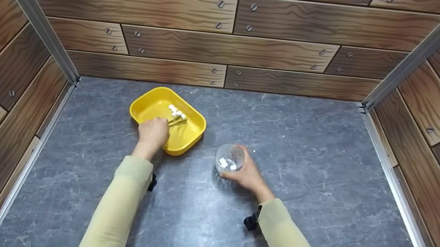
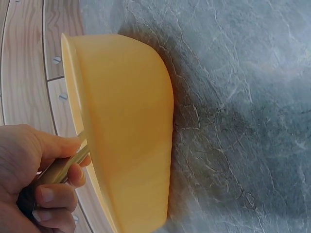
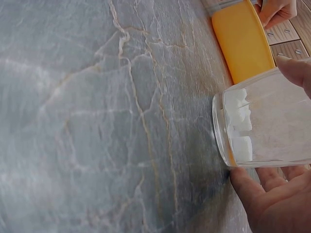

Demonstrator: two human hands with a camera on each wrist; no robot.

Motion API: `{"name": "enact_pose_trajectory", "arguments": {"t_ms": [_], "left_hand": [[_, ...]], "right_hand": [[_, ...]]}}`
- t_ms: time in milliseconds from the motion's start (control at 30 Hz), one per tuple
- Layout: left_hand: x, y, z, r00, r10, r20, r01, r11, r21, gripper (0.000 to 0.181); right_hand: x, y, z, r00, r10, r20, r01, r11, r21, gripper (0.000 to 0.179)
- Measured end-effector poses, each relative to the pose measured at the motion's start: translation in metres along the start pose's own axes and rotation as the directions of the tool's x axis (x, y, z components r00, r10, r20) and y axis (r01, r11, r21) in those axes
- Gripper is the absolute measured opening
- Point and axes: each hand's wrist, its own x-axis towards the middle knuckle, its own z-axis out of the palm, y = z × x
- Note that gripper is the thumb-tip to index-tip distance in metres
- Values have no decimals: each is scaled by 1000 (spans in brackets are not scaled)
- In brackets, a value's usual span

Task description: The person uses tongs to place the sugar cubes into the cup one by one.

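My left hand [image 1: 153,135] grips a pair of metal tongs [image 1: 177,121], whose tips reach down into a yellow basin [image 1: 181,142]. Several small white cubes [image 1: 173,109] lie in the basin around the tips; whether the tongs hold one I cannot tell. In the left wrist view the basin wall hides the tips, while thumb and fingers wrap the tongs' handle [image 2: 57,171]. My right hand [image 1: 248,176] holds a clear drinking glass [image 3: 277,121] round its side, upright on the grey surface. A few white cubes [image 3: 239,116] sit at the bottom of the glass.
Wood-patterned panels [image 1: 227,50] wall in the grey marbled surface [image 1: 303,148] at the back and both sides, with metal rails [image 1: 403,208] along the edges. Tiny white crumbs [image 1: 254,151] lie to the right of the glass.
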Motion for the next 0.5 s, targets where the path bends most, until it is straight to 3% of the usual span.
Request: {"name": "enact_pose_trajectory", "arguments": {"t_ms": [500], "left_hand": [[1, 2, 4, 1000, 9, 5, -9, 1000, 4, 19]], "right_hand": [[0, 1, 1, 1000, -8, -5, 8, 1000, 18, 98]]}}
